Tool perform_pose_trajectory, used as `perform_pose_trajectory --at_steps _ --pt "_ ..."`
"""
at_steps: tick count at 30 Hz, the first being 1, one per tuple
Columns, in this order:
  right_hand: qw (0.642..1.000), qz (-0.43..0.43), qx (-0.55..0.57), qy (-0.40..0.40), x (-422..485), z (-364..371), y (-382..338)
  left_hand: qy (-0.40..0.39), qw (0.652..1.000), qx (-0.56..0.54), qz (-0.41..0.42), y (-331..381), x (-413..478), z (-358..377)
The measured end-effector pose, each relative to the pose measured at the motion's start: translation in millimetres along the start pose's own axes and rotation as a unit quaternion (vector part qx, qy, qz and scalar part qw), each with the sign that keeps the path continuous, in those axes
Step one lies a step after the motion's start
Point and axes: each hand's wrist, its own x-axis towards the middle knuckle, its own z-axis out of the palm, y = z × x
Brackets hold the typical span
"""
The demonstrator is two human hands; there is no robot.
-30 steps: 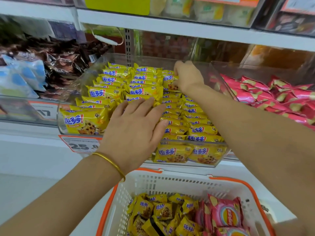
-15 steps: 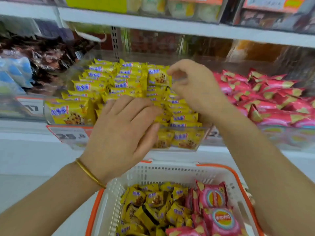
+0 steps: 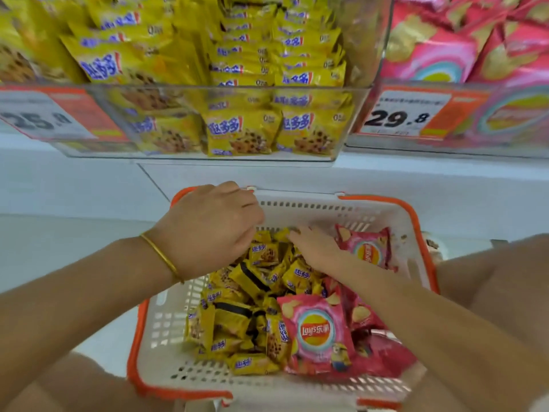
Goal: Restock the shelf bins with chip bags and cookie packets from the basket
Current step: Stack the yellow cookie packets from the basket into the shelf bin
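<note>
A white basket [image 3: 312,207] with an orange rim sits below the shelf. It holds a heap of yellow cookie packets [image 3: 237,316] and pink chip bags [image 3: 315,331]. My left hand [image 3: 208,230] hangs over the basket's far left end, its fingers bent down onto the packets and its fingertips hidden. My right hand [image 3: 316,246] lies flat on the cookie packets, fingers straight, beside another chip bag [image 3: 368,252]. Above, a clear shelf bin [image 3: 166,95] is packed with the same yellow cookie packets [image 3: 243,133].
To the right of the cookie bin, a second clear bin holds pink chip bags [image 3: 439,52]. Price tags reading 29.8 [image 3: 398,117] and 25.8 [image 3: 35,120] hang on the bin fronts. A white shelf ledge [image 3: 445,185] runs between the bins and the basket.
Both hands have left the cookie bin and come down into the basket. The view has tilted down, so the basket now fills the lower frame.
</note>
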Motion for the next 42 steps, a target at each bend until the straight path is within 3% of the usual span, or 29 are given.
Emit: perform_pose_trajectory --at_steps 3,8,13,17,19,21,25,27,32,34,36,39,42 --pt "0.997 -0.005 -0.074 0.007 10 18 5 -0.003 1.000 -0.018 -0.008 -5 6 4" --pt "0.996 0.032 -0.077 0.034 10 14 12 -0.039 0.998 -0.033 -0.024 -8 14 6" --pt "0.995 0.018 0.093 0.017 -5 -48 3 -0.121 0.986 -0.051 -0.100 -3 27 2" --pt "0.969 -0.040 0.244 0.016 -51 -115 -18 -0.174 0.969 -0.122 -0.123 3 32 -6" --pt "0.939 -0.056 0.337 0.052 -79 -137 -30 -0.187 0.962 -0.149 -0.130 9 28 -14" --pt "0.884 -0.057 0.458 0.071 -101 -150 -40 -0.171 0.962 -0.167 -0.130 14 25 -29" --pt "0.733 -0.025 0.673 0.093 -134 -163 -45 -0.069 0.952 -0.261 -0.145 10 17 -64" --pt "0.692 -0.024 0.714 0.102 -149 -172 -51 0.005 0.923 -0.350 -0.161 5 11 -79" --pt "0.737 -0.072 0.629 0.239 -166 -223 -75 0.220 0.849 -0.454 -0.155 5 5 -113" --pt "0.749 -0.051 0.579 0.319 -158 -258 -74 0.326 0.842 -0.399 -0.161 -2 5 -123" --pt "0.779 -0.008 0.475 0.409 -137 -294 -67 0.387 0.864 -0.275 -0.166 -17 3 -127" --pt "0.842 0.081 0.257 0.468 -90 -337 -53 0.335 0.926 -0.066 -0.162 -39 2 -123" --pt "0.892 0.136 0.098 0.420 -39 -357 -43 0.242 0.952 -0.008 -0.189 -46 4 -112"
